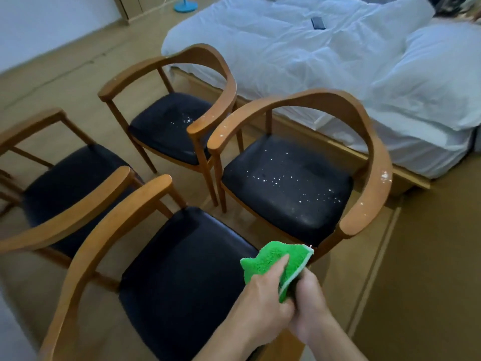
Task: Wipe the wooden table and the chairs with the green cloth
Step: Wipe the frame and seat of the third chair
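Gripping the green cloth (276, 267) in both hands, I'm pinching it with my left hand (263, 295) and right hand (309, 306) above the nearest chair (182, 277); a crumb-speckled chair (286, 188) is standing just beyond, blocking the bed (312, 61).

Nearest chair (179, 277) seat lay open from above. Curved armrest (104, 230) blocked left side. Speckled chair (286, 188) stood close ahead, narrow floor gap between. Bed (325, 61) closed far side.

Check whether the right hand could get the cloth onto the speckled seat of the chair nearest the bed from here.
Probably yes: the right hand grips the green cloth with the left hand, and that seat lies just ahead, its open front facing them.
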### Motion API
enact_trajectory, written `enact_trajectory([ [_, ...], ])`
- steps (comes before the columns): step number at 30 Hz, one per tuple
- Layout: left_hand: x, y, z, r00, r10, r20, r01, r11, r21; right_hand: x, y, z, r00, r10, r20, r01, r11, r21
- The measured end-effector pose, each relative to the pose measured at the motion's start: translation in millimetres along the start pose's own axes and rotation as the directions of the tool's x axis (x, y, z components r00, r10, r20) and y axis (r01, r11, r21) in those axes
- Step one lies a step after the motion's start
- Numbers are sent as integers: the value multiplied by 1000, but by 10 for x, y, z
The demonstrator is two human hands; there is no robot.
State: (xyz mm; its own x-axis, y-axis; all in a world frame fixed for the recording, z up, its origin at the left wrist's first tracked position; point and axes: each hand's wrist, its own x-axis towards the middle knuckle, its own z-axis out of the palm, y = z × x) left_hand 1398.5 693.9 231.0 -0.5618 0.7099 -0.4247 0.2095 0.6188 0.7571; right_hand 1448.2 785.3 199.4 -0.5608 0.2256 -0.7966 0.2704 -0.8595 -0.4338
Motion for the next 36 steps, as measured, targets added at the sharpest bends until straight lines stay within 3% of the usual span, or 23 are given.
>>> enact_trajectory([
  [6, 652, 579, 428, 977, -209, 41, 213, 963, -163, 237, -861, -372, 984, 121, 134, -118, 992, -37],
  [12, 989, 945, 596, 965, -258, 49, 250, 847, -469, 450, -1496, -671, 944, 245, 222, -220, 967, -131],
  [14, 1041, 969, 585, 954, -300, 17, 268, 824, -499, 506, -1598, -678, 934, 256, 251, -223, 963, -152],
  [19, 1137, 875, 578, 917, -381, -117, 308, 863, -400, 580, -1640, -568, 914, 255, 315, -209, 963, -172],
  [23, 1216, 805, 647, 933, -325, -154, 272, 918, -289, 600, -1633, -619, 938, 215, 272, -172, 969, -176],
  [31, 1560, 775, 992, 971, -235, -47, 224, 960, -169, 787, -1853, -1027, 977, 86, 194, -75, 995, -64],
  [36, 1994, 910, 1229, 965, -253, -61, 243, 960, -142, 982, -2215, -1284, 974, 106, 199, -71, 982, -176],
])
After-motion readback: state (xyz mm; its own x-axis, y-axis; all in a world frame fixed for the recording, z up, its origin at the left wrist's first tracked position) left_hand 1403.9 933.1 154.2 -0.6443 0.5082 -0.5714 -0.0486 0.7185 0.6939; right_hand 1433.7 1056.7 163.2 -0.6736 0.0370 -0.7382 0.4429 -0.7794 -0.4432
